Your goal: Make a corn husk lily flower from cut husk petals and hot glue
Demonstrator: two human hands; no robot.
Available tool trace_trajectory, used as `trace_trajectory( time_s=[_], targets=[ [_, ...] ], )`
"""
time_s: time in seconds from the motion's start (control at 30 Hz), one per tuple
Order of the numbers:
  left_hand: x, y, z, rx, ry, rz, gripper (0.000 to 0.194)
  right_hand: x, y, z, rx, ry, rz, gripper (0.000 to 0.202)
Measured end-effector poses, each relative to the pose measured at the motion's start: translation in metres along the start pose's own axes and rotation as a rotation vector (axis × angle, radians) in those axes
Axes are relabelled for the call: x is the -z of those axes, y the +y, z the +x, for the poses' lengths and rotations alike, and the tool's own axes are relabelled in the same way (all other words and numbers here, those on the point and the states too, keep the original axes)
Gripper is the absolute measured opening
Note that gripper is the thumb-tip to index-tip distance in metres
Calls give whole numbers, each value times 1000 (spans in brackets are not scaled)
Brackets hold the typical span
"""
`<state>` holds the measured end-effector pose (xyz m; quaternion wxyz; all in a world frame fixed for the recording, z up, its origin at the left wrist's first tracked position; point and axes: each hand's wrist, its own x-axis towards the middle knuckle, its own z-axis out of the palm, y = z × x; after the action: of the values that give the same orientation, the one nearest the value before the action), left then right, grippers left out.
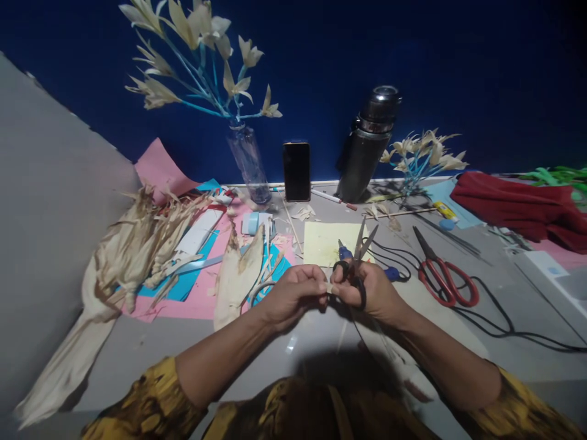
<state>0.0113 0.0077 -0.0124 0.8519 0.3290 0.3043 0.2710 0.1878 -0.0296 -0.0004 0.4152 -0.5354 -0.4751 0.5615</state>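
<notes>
Head view: both hands meet at the centre of a grey worktop [151, 342]. The left hand [293, 293] pinches a small pale scrap [329, 287] in its fingers. The right hand [373, 292] also touches the scrap while gripping black-handled scissors [358, 256] (blades parted, pointing to 12 o'clock). Red scissors [443, 275] lie at 3 o'clock, dried husks [137, 244] at 9 o'clock.

The person is wearing a garment with mustard-yellow sleeves [147, 403] carrying a dark brown mottled pattern, showing at 7 and 5 o'clock. Both sleeves are ending near the elbows, leaving forearms and hands [293, 293] bare. No rings or watch are showing.
</notes>
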Motion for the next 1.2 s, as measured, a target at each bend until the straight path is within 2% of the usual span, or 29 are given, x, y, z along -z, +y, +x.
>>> trace_trajectory(
  time_s=[0.1,0.2,0.3,0.47,0.57,0.67,0.77,0.83,0.93,1.03,1.1,1.2],
  targets=[
    [4,7,1,33,-106,-158,22,3,4,1,-12,-22,35,35],
    [9,17,2,-28,-63,-243,27,8,6,3,19,14,70,30],
    [7,18,2,-64,13,-128,29,9,5,4,57,51,39,25],
    [-4,4,1,-54,110,173,28,4,-1,1,14,37,-81,26],
    [-1,4,2,-27,100,174,29,3,0,0,11,6,-78,27],
    [7,16,3,-23,50,85,27,5,0,2,23,27,-37,25],
    [11,29,3,-154,106,91,25,8,-1,2,43,97,-30,23],
    [11,33,2,-214,154,211,24,8,-2,0,56,125,-56,22],
    [6,28,-1,-218,162,425,26,4,-2,-4,76,140,-105,19],
    [2,22,-4,-248,185,563,19,2,-2,-6,79,160,-127,18],
    [1,22,-6,-342,220,658,15,3,-3,-4,51,176,-92,20],
    [0,25,-9,-570,246,854,9,7,-3,2,-16,140,33,25]
  ],
)
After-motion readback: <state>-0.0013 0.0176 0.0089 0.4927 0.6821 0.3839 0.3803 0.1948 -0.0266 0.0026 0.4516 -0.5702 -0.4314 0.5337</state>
